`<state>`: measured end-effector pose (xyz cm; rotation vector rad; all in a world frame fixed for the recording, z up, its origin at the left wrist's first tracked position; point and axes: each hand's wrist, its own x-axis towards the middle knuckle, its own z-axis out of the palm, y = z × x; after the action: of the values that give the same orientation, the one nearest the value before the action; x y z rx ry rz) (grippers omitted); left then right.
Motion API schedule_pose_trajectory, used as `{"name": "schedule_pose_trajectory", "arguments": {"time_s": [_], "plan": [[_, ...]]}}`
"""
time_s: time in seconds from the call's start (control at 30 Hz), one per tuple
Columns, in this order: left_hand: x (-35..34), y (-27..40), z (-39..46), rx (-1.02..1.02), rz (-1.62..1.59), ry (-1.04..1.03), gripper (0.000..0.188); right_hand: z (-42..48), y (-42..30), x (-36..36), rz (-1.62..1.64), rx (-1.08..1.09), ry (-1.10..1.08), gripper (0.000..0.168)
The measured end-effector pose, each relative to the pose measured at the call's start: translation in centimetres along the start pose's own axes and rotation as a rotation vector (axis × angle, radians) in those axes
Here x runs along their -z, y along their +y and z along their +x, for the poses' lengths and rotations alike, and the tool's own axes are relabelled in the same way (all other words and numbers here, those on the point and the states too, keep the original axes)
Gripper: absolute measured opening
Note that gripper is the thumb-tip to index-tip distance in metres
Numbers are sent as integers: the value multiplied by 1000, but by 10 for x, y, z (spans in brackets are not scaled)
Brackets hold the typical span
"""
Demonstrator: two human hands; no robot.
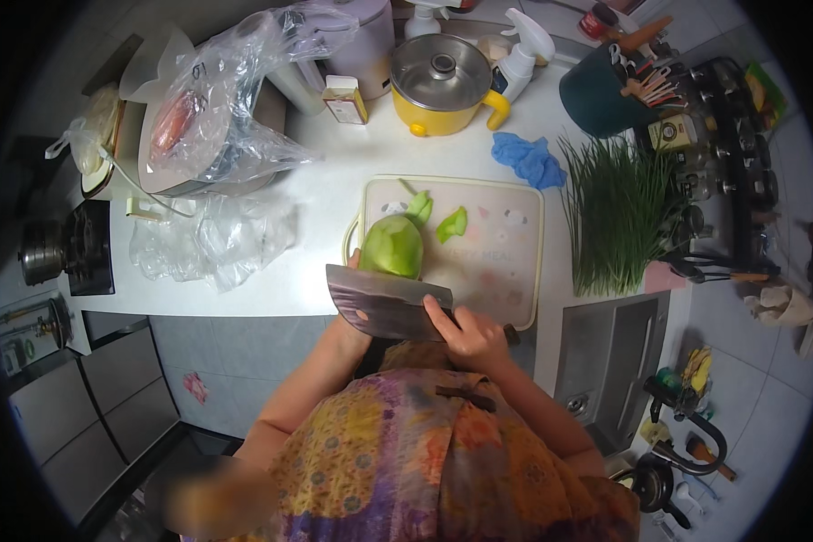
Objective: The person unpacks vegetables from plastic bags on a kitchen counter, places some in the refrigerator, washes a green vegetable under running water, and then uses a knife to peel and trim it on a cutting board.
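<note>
My right hand point(472, 337) grips the handle of a broad steel cleaver point(389, 301), with the index finger laid along the blade. The cleaver is held flat in front of a peeled-looking green gourd or similar vegetable point(391, 245) and hides its near end. Most of my left hand point(351, 333) is behind the blade; a fingertip shows against the vegetable's left side. Beneath the vegetable lies a pale cutting board point(491, 291) with a cream rim. Green cut pieces point(452, 225) rest on the board, with others touching the vegetable's far side.
A bunch of long green chives point(616, 217) lies right of the board, near a blue cloth point(530, 159). Behind stands a yellow electric pot point(442, 88). Crumpled plastic bags point(213, 237) lie at left. A sink point(606, 366) is at my right.
</note>
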<state>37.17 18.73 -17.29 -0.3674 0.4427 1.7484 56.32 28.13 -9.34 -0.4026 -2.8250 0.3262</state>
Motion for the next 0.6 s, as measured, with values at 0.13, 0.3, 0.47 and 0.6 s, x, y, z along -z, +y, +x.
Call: {"name": "schedule_pose_trajectory", "arguments": {"time_s": [0.13,0.3,0.47,0.6], "plan": [[-10,-4,2,-63,38,82,44,4,1,-3,12,-9,59,54],[-9,-1,-4,1,93,187,41,6,1,1,-56,7,50,51],[-8,-2,-3,18,54,149,41,7,2,1,-80,28,50,50],[-9,-3,0,60,1,63,41,21,1,3,-51,34,-4,52]]}}
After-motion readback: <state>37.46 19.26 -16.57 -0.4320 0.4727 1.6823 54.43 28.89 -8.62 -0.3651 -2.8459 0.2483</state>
